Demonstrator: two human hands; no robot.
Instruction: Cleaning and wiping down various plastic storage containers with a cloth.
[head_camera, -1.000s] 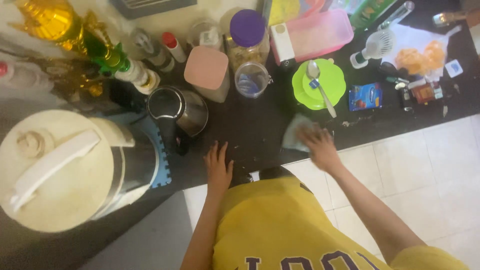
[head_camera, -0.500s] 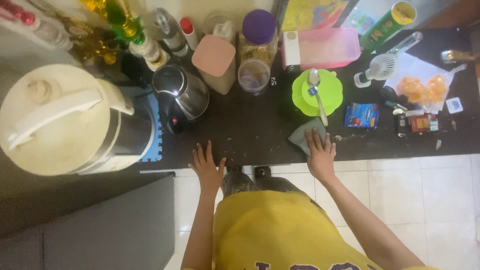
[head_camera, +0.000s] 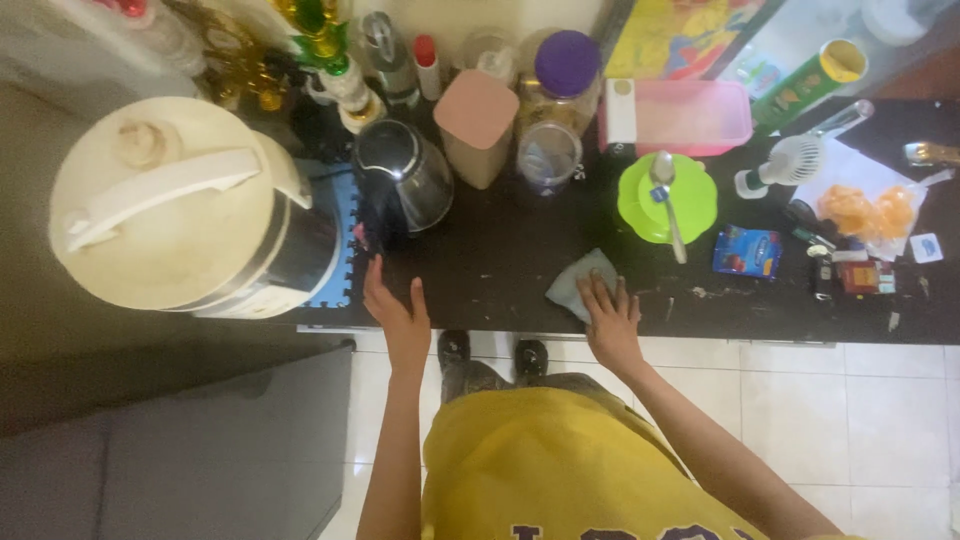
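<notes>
Right hand lies flat on a grey cloth, fingers spread and pressing down on its near corner — not clenched around it. The cloth sits on the dark desk close to the front edge, just below the green lid that carries a spoon. Left hand rests palm-down on the desk edge, fingers released and holding nothing, just in front of the steel kettle and beside the blue foam mat under the large cream water jug.

Step in hand, as judged from the pose: wiping the desk surface.

Recommended technique:
- Keep the palm flat and the pressure even, so the cloth slides with the hand and does not bunch up
- Work the pale crumbs scattered to the right toward one spot rather than over the front edge onto the tiled floor
- Stay clear of the blue packet and the small items further right; a wide stroke could push them along
- Use the left hand as a brace — it is well placed for that, but near the kettle base, so it should not shift back
</notes>
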